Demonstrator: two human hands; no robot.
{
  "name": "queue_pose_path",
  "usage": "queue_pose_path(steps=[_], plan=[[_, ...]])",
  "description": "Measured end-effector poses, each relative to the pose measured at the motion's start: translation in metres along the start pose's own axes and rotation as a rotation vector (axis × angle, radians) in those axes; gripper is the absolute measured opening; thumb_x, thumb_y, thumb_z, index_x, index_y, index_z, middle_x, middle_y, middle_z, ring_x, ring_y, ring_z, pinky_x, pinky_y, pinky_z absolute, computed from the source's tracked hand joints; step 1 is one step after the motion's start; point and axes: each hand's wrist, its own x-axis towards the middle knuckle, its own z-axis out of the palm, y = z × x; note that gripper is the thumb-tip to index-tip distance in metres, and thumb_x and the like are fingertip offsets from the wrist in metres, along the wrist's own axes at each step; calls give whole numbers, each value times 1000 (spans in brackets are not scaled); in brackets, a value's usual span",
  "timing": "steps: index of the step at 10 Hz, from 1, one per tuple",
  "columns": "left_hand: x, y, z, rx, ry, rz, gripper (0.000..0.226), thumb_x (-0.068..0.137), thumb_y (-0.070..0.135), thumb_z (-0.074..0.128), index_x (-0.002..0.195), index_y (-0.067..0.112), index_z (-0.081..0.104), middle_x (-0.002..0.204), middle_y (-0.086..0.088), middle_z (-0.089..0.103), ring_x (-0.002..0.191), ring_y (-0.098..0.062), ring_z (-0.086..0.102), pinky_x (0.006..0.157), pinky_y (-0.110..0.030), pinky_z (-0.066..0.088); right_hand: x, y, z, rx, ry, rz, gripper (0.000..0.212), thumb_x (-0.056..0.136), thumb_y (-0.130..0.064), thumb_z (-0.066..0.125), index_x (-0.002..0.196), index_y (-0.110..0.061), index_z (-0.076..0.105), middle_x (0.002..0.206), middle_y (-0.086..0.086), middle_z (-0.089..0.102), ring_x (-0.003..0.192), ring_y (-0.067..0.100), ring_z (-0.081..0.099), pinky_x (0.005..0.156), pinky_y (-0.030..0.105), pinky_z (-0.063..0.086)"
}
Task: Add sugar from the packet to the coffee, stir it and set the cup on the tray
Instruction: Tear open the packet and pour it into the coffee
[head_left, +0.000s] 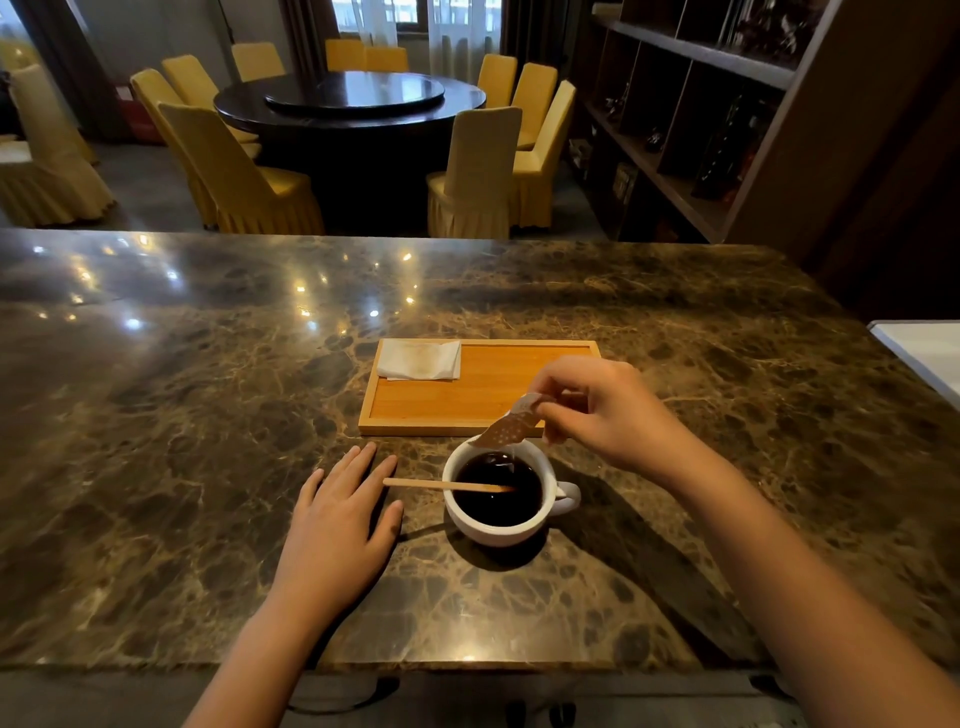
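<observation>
A white cup (498, 530) of black coffee stands on the marble counter, handle to the right. A wooden stirrer (441, 485) lies across its left rim with one end in the coffee. My right hand (602, 410) pinches a brown sugar packet (511, 426) tilted down over the cup's far rim, and a thin stream of sugar falls into the coffee. My left hand (343, 514) rests flat on the counter just left of the cup, fingers apart, near the stirrer's free end. The wooden tray (452, 410) lies right behind the cup.
A folded white napkin (420, 359) sits in the tray's far left corner. The dark marble counter (182, 415) stretches wide on both sides. A white object (924, 353) pokes in at the right edge. Beyond the counter are a round table, yellow chairs and dark shelves.
</observation>
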Motion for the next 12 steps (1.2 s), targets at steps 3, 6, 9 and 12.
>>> queue_pose_path(steps=[3, 6, 9, 12], plan=[[0, 0, 0, -1, 1, -1, 50, 90, 37, 45, 137, 26, 31, 149, -1, 27, 138, -12, 16, 115, -44, 11, -2, 6, 5, 25, 67, 47, 3, 83, -12, 68, 82, -14, 69, 74, -4, 66, 63, 6, 58, 57, 13, 43], [0, 0, 0, -2, 1, -2, 50, 90, 37, 45, 137, 26, 31, 149, -1, 28, 138, -13, 16, 115, -44, 10, -10, 18, 12, 74, 122, 147, 47, 85, -11, 63, 122, -37, 53, 80, -7, 62, 70, 11, 60, 67, 25, 52], [-1, 1, -1, -6, 3, -3, 51, 90, 38, 44, 137, 26, 30, 150, 0, 25, 139, -11, 14, 115, -42, 8, -12, 24, 21, 256, 219, 225, 11, 87, -13, 60, 83, -23, 59, 77, -7, 64, 72, 8, 61, 63, 20, 50], [-1, 0, 0, 1, 5, 1, 51, 90, 39, 43, 137, 27, 29, 150, 0, 25, 138, -10, 13, 115, -42, 7, -8, 51, 20, 570, 355, 490, 11, 84, -6, 65, 79, -15, 63, 82, 7, 70, 61, 12, 71, 53, 16, 55]])
